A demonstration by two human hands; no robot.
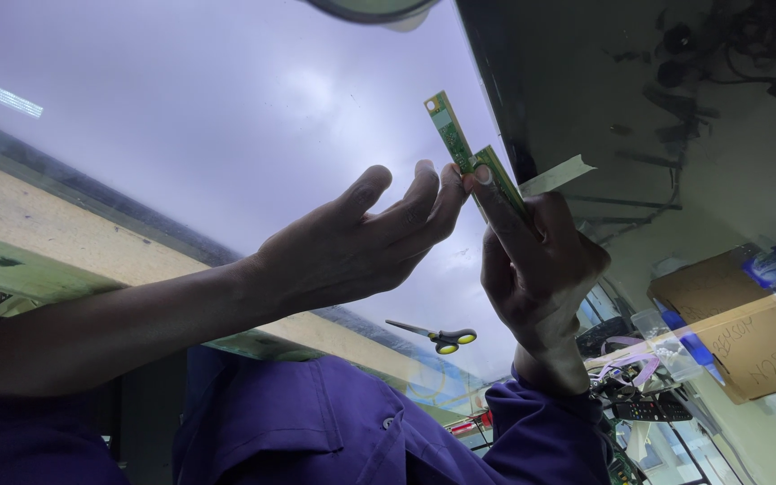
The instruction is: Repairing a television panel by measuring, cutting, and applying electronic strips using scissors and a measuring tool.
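- The right hand [536, 269] is gripping a narrow green circuit board strip [464, 153], holding it upright above a large glossy panel [226, 117].
- The left hand [352, 242] is released, fingers loosely curled; its fingertips [446, 184] are touching the strip's edge beside the right thumb.
- A short length of pale tape [557, 175] is hanging off the strip, just beside the right hand's fingers.
- Scissors with yellow-and-black handles [437, 337] are lying on the panel, well below the hands.
- A cardboard box [738, 332] and a remote control [648, 411] are sitting at the right.
- Risk: the strip is thin, so it is probably flexing easily; uneven pinching could bend or crack it.
- Risk: a loosened grip could drop the strip onto the panel and scratch it.
- Risk: the loose tape could fold onto itself or stick to a finger.
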